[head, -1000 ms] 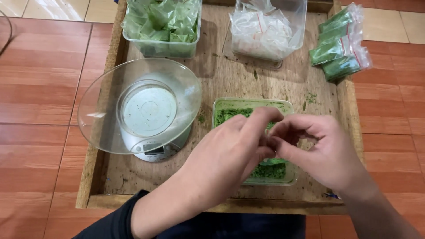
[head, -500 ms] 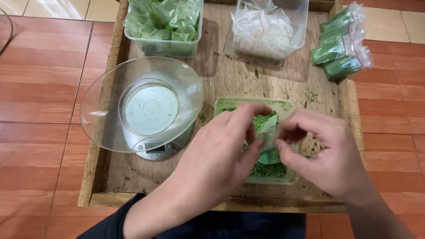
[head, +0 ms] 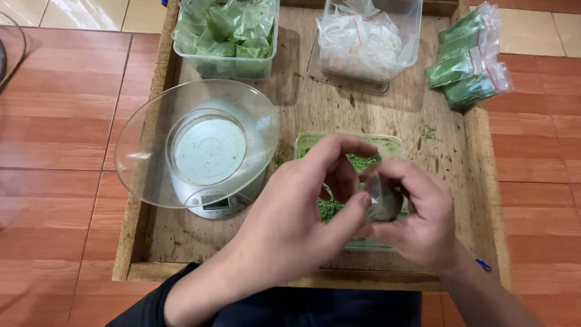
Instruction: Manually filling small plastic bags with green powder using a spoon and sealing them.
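Presently, from my remote station, I record the following.

Left hand [head: 296, 218]: my left grip is curled, thumb and forefinger arched above the small clear bag [head: 382, 197], fingertips touching its upper edge.
Right hand [head: 417, 224]: my right grip is closed round the same bag from the right and below, thumb across its front.
Small clear bag: pinched between both hands, held above the green-powder tub [head: 315, 142]; it shows dark green content in its lower part. Whether its mouth is sealed I cannot tell.
Green-powder tub: shallow clear container, near the front middle of the wooden tray [head: 302, 109], largely hidden by my hands.
Scale [head: 209, 203]: left of the tub, carrying a wide clear bowl [head: 196, 142], tilted slightly; the bowl shows only specks.
Far left tub [head: 227, 36]: filled with green packets.
Far right tub [head: 366, 39]: filled with clear bags bearing red strips.
Filled packets [head: 469, 60]: a small stack on the tray's right rim, well apart from my hands.
Floor [head: 54, 103]: red-brown tiles beneath the tray.
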